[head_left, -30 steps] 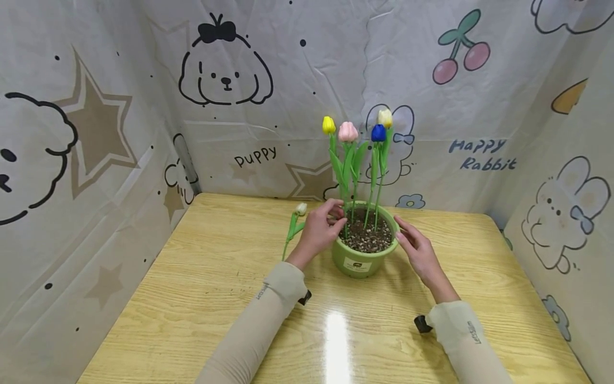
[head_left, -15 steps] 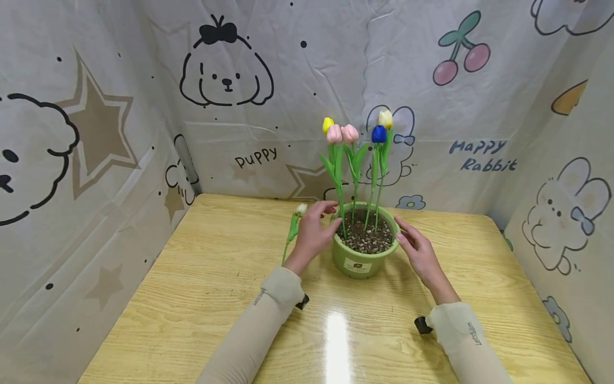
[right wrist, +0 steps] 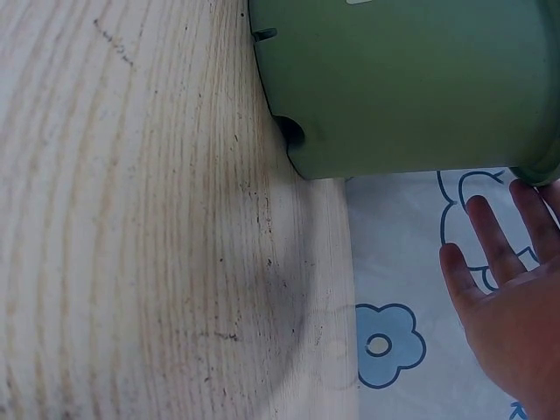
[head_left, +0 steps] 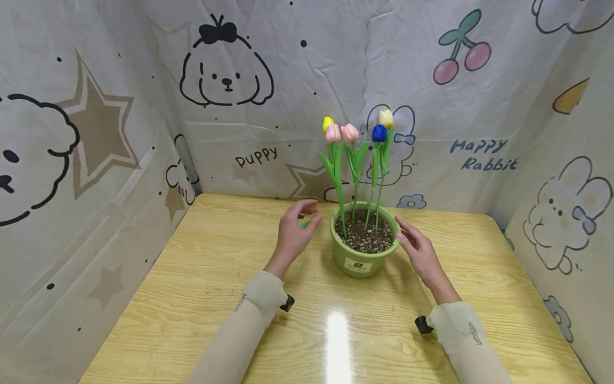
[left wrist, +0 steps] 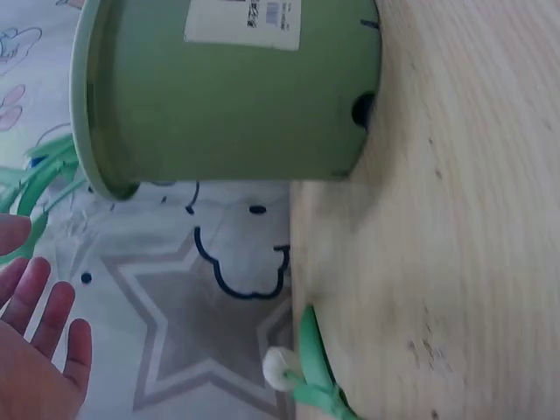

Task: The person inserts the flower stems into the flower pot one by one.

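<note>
A light green flowerpot (head_left: 344,250) filled with dark soil (head_left: 366,240) holds several upright artificial tulips: a yellow one (head_left: 328,122), a pink one (head_left: 333,133), another pink one (head_left: 350,133), a blue one (head_left: 379,133) and a cream one (head_left: 386,118). To the pot's left, my left hand (head_left: 291,234) hovers with nothing gripped, its fingers apart from the pot. One white tulip (left wrist: 282,367) lies on the table; in the head view my left hand hides nearly all of it. My right hand (head_left: 420,258) touches the pot's right rim with extended fingers.
The wooden table (head_left: 201,277) ends at a patterned cloth (head_left: 230,133) hanging behind it and along both sides. The pot stands near the table's far edge. A label (left wrist: 243,22) is stuck on the pot's side.
The left pink tulip's stem came to stand in the soil as my left hand let go of it. That hand then moved left, over the lying white tulip. My right hand stayed put.
</note>
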`<state>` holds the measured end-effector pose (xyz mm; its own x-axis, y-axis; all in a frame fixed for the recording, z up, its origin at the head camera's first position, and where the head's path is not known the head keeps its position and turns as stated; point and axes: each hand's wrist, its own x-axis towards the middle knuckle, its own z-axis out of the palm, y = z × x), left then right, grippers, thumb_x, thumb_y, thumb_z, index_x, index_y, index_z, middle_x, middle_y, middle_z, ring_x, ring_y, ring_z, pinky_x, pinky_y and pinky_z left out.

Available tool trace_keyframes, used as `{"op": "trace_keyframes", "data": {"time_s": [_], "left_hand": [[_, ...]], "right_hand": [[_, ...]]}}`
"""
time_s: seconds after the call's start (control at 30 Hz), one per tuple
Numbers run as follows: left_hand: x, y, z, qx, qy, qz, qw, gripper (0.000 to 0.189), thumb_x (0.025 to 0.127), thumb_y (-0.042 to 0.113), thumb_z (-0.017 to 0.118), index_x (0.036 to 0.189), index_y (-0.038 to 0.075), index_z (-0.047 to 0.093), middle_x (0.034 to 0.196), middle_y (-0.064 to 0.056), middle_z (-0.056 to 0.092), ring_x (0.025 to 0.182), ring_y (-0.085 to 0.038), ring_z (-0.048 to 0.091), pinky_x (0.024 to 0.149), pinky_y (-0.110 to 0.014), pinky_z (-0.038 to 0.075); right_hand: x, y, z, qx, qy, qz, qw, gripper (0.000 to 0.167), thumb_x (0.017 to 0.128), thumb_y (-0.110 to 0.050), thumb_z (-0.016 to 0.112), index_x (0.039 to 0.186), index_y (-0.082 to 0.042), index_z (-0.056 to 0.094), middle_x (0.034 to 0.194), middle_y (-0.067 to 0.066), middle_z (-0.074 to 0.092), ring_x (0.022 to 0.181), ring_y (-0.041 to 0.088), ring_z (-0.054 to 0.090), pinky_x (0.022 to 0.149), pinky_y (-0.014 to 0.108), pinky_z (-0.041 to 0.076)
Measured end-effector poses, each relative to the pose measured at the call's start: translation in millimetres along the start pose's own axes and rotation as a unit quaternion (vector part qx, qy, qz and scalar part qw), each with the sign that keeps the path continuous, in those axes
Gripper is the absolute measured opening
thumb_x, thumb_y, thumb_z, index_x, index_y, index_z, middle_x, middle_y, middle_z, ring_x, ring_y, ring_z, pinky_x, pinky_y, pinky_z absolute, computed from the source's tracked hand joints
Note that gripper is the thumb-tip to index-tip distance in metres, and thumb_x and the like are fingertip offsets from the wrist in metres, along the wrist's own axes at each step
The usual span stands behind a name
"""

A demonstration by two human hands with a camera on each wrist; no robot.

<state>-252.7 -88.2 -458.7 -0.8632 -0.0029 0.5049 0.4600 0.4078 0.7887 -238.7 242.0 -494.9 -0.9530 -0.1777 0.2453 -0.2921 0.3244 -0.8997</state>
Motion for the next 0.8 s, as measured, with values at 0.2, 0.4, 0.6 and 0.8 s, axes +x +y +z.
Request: {"op": "trace_keyframes", "data": {"time_s": [0.2,0.4,0.6,0.8], "left_hand": [[-8.6,-17.8,-19.7,-0.012,-0.007,-0.034,0.9993,0.036,0.096,0.015,0.075,0.130,0.008,0.066,0.114,-0.016,0.070,0.109,-0.038,0.066,0.093,-0.049,0.054],[-22.7,-36.2,-37.1,-0.021,-0.020,-0.086,0.9959,0.035,0.096,0.012,0.075,0.130,0.009,0.065,0.116,-0.013,0.069,0.109,-0.037,0.065,0.095,-0.055,0.054],[-35.7,-49.5,-47.5,-0.004,-0.037,-0.137,0.9898,0.038,0.096,0.011,0.074,0.132,0.006,0.063,0.119,-0.015,0.068,0.109,-0.031,0.065,0.093,-0.046,0.056],[-45.9,-56.9,-51.7,-0.001,-0.055,-0.176,0.9829,0.040,0.095,0.005,0.073,0.134,0.003,0.062,0.120,-0.019,0.067,0.111,-0.033,0.065,0.095,-0.047,0.058]], "right_hand": [[0.2,-0.5,0.2,0.001,0.001,0.001,1.0000,0.052,0.112,-0.027,0.047,0.161,-0.013,0.038,0.164,0.018,0.039,0.121,-0.012,0.049,0.101,0.001,0.038],[-0.3,-0.5,0.3,-0.005,0.002,0.001,1.0000,0.052,0.112,-0.027,0.047,0.161,-0.013,0.038,0.164,0.018,0.039,0.122,-0.012,0.047,0.101,0.001,0.036],[0.5,0.2,0.1,-0.003,0.002,-0.002,1.0000,0.051,0.112,-0.026,0.047,0.161,-0.013,0.038,0.164,0.017,0.039,0.122,-0.013,0.047,0.102,0.001,0.037],[1.0,1.7,-0.7,0.000,0.000,-0.002,1.0000,0.052,0.112,-0.026,0.047,0.161,-0.013,0.038,0.164,0.018,0.039,0.122,-0.012,0.047,0.102,0.001,0.037]]}}
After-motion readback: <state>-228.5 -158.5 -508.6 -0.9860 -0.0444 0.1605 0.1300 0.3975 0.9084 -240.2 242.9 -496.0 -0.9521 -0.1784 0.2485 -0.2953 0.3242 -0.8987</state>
